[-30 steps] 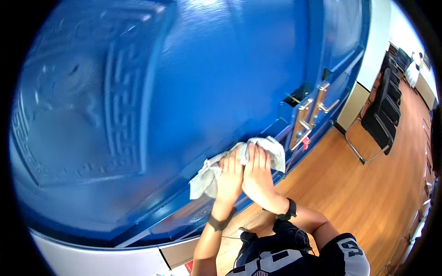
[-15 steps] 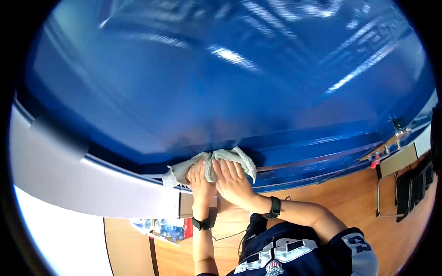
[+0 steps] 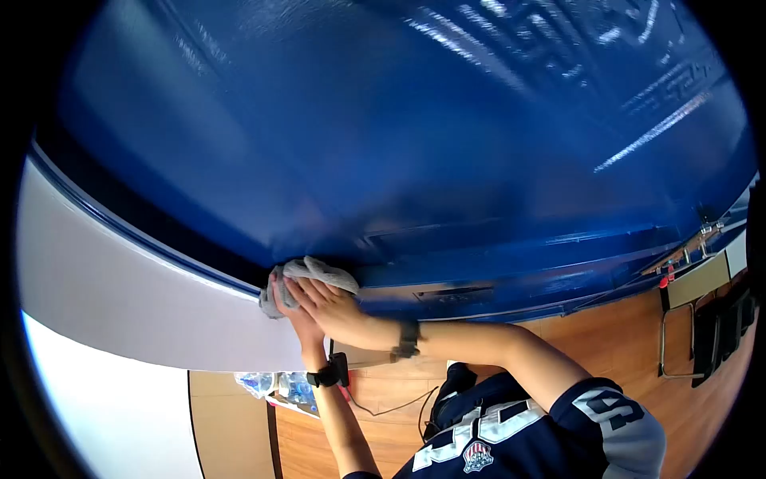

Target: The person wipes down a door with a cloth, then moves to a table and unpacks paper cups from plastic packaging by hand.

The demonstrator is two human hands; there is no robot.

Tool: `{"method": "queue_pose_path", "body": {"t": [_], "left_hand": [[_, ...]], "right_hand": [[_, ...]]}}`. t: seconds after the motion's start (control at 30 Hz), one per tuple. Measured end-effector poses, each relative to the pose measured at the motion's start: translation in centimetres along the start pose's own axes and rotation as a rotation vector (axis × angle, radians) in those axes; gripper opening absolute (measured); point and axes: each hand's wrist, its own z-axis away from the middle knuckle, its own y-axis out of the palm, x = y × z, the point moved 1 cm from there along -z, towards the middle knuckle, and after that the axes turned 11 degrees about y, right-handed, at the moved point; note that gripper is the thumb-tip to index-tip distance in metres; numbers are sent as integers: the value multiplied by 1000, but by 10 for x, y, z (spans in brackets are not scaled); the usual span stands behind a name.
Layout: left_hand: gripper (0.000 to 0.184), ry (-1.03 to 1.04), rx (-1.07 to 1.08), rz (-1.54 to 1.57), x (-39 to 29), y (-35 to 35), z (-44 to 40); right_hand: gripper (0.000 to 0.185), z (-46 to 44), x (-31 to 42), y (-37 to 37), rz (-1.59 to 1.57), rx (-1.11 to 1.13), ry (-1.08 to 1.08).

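A crumpled grey cloth (image 3: 321,271) lies pressed against the lower edge of a large, glossy blue surface (image 3: 383,160). My left hand (image 3: 298,314) grips the cloth's left part, its fingers partly sunk in the folds. Overlapping it from the right, my right hand (image 3: 338,313) holds the cloth down with its fingers laid over it. Both hands are close together, and the cloth hides the fingertips in part.
A pale grey panel (image 3: 144,279) curves along the left. Below are a box of plastic bottles (image 3: 291,387), a dark cable (image 3: 399,409) and a wooden floor (image 3: 399,375). Black chairs (image 3: 722,335) stand at the far right, by a small table (image 3: 700,281).
Both hands have moved left with the cloth along the blue surface's lower edge. The cloth is more bunched, and my right hand now overlaps my left. The view has shifted slightly.
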Motion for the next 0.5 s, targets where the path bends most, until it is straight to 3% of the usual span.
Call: {"method": "queue_pose_path", "body": {"t": [0.07,0.23,0.33,0.47,0.5], "left_hand": [[63,7,-24,7,-13,-10,-15],[66,53,38,78,-33,-23,-35],[68,69,157,193,-40,-20,-50],[71,68,329,371,-63,-3,-92],[74,213,186,219,-88,-6,-113]], "right_hand": [[67,-18,9,-12,-196,85,62],[62,-42,-3,-60,-46,-113,-73],[58,-51,-17,-95,-224,-188,-65],[69,-47,-54,-146,-284,-101,-40],[69,-47,-64,-166,-284,-100,-11]]}}
